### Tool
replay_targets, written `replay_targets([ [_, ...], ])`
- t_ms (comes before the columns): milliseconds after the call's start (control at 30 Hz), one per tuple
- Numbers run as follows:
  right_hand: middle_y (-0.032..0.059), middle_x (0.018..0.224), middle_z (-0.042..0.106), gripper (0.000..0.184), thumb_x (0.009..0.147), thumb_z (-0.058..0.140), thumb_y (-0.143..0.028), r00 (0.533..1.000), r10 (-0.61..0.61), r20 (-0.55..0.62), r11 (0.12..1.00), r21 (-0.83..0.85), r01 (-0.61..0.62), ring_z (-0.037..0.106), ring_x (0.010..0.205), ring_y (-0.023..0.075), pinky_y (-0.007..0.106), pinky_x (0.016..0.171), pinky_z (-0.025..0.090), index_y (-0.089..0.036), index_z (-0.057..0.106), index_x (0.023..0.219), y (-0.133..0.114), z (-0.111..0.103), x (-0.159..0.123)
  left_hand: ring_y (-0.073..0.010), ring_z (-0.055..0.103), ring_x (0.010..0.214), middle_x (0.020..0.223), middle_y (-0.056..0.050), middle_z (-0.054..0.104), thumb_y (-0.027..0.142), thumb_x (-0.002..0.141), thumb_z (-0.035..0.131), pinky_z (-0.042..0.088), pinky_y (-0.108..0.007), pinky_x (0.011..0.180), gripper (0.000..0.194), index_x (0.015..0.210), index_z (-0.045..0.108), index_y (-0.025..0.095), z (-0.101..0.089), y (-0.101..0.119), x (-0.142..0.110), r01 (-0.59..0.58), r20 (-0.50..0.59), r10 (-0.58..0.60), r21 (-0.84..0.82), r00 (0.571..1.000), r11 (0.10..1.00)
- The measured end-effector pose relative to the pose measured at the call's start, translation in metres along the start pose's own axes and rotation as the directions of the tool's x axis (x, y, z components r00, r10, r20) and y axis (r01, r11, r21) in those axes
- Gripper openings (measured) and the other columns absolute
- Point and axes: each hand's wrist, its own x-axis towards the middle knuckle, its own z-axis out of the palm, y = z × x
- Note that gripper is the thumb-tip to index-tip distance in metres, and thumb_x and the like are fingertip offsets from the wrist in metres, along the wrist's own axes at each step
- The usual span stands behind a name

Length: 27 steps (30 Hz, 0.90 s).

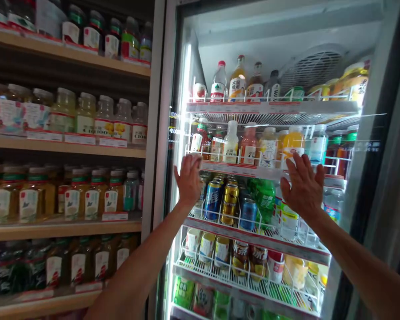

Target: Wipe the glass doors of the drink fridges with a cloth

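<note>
My left hand (pixel 189 181) is raised at the left side of a lit drinks fridge (pixel 233 169), thumb apart from the fingers. A small pale patch shows at its blurred fingertips; I cannot tell what it is. My right hand (pixel 303 189) is lifted with spread fingers, in front of an orange-juice bottle (pixel 293 138) and the second shelf's edge. Faint reflections lie across the fridge front, like those on a glass door. Whether either palm touches the glass I cannot tell. Between the hands stand a white bottle (pixel 231 143), a pink bottle (pixel 248 144) and a gold can (pixel 230 202).
Wire racks hold rows of drinks, with a large green bottle (pixel 262 195) and a blue can (pixel 213 200) among them. A round vent grille (pixel 315 66) is at the upper back. To the left, wooden shelves (pixel 66 149) carry many bottles beside the metal door frame (pixel 158 133).
</note>
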Motion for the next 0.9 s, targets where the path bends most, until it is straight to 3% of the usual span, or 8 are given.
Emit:
replay_targets([
  [100, 0.0106, 0.146, 0.035, 0.058, 0.085, 0.043, -0.03, 1.0, -0.002, -0.014, 1.0, -0.01, 0.001, 0.029, 0.136, 0.0264, 0.049, 0.112, 0.014, -0.018, 0.031, 0.14, 0.001, 0.0, 0.001, -0.0182, 0.029, 0.136, 0.139, -0.011, 0.045, 0.022, 0.089, 0.035, 0.008, -0.042, 0.115, 0.042, 0.129, 0.046, 0.018, 0.0, -0.001, -0.019, -0.238, 0.028, 0.239, -0.045, 0.971, 0.97],
  [267, 0.0122, 0.144, 0.037, 0.055, 0.085, 0.043, -0.03, 0.999, -0.024, -0.043, 0.999, -0.028, 0.023, 0.03, 0.135, 0.0259, 0.049, 0.111, 0.015, -0.014, 0.036, 0.137, 0.0, 0.0, 0.0, -0.0218, 0.026, 0.137, 0.143, -0.019, 0.036, 0.021, 0.089, 0.034, 0.011, -0.046, 0.113, 0.044, 0.131, 0.043, 0.012, -0.001, -0.011, -0.027, 0.183, -0.131, -0.18, 0.009, 0.975, 0.983],
  [400, 0.0117, 0.145, 0.036, 0.054, 0.086, 0.043, -0.03, 1.0, -0.013, -0.024, 1.0, -0.024, 0.012, 0.029, 0.136, 0.0248, 0.047, 0.112, 0.014, -0.014, 0.037, 0.137, 0.0, -0.001, 0.0, -0.0192, 0.025, 0.137, 0.14, -0.013, 0.043, 0.02, 0.089, 0.036, 0.01, -0.043, 0.114, 0.044, 0.132, 0.043, 0.018, -0.001, 0.0, -0.039, -0.144, -0.002, 0.145, -0.075, 0.989, 0.987],
  [467, 0.0109, 0.145, 0.036, 0.054, 0.086, 0.043, -0.03, 1.0, 0.001, -0.013, 1.0, -0.024, -0.001, 0.028, 0.137, 0.0237, 0.046, 0.113, 0.013, -0.014, 0.037, 0.137, -0.001, -0.002, 0.0, -0.019, 0.028, 0.136, 0.139, -0.012, 0.044, 0.022, 0.089, 0.037, 0.007, -0.043, 0.115, 0.043, 0.131, 0.044, 0.019, -0.003, -0.002, -0.044, -0.205, 0.035, 0.209, -0.086, 0.977, 0.975],
  [633, 0.0106, 0.146, 0.035, 0.055, 0.087, 0.04, -0.032, 1.0, -0.001, -0.016, 1.0, -0.023, 0.001, 0.025, 0.138, 0.0221, 0.044, 0.113, 0.01, -0.016, 0.034, 0.139, 0.0, -0.001, 0.0, -0.0219, 0.023, 0.138, 0.145, -0.017, 0.033, 0.021, 0.091, 0.033, 0.01, -0.048, 0.113, 0.045, 0.134, 0.039, 0.014, -0.007, -0.005, -0.052, 0.172, -0.075, -0.172, -0.005, 0.982, 0.985],
  [700, 0.0102, 0.147, 0.034, 0.056, 0.087, 0.04, -0.032, 1.0, 0.006, -0.007, 1.0, -0.003, -0.006, 0.024, 0.138, 0.0222, 0.045, 0.113, 0.01, -0.017, 0.032, 0.14, 0.0, 0.0, -0.001, -0.0208, 0.021, 0.139, 0.143, -0.014, 0.037, 0.02, 0.09, 0.034, 0.012, -0.046, 0.114, 0.046, 0.135, 0.038, 0.016, -0.007, 0.011, -0.063, -0.003, -0.006, 0.003, -0.044, 1.0, 0.999],
  [800, 0.0106, 0.147, 0.032, 0.057, 0.086, 0.041, -0.031, 1.0, 0.019, 0.005, 0.999, 0.029, -0.019, 0.024, 0.138, 0.0244, 0.049, 0.112, 0.011, -0.017, 0.032, 0.14, 0.001, 0.001, -0.001, -0.0168, 0.028, 0.136, 0.137, -0.007, 0.047, 0.02, 0.089, 0.037, 0.013, -0.041, 0.115, 0.045, 0.134, 0.04, 0.022, -0.007, 0.032, -0.079, -0.315, 0.082, 0.326, -0.122, 0.942, 0.941],
  [900, 0.0114, 0.147, 0.032, 0.057, 0.085, 0.041, -0.03, 1.0, 0.026, 0.018, 0.999, 0.036, -0.026, 0.025, 0.137, 0.0263, 0.051, 0.111, 0.013, -0.016, 0.033, 0.139, 0.001, 0.0, -0.002, -0.0177, 0.027, 0.137, 0.141, -0.01, 0.042, 0.022, 0.089, 0.037, 0.009, -0.044, 0.115, 0.045, 0.135, 0.038, 0.02, -0.009, 0.022, -0.08, -0.28, 0.055, 0.285, -0.088, 0.957, 0.956],
])
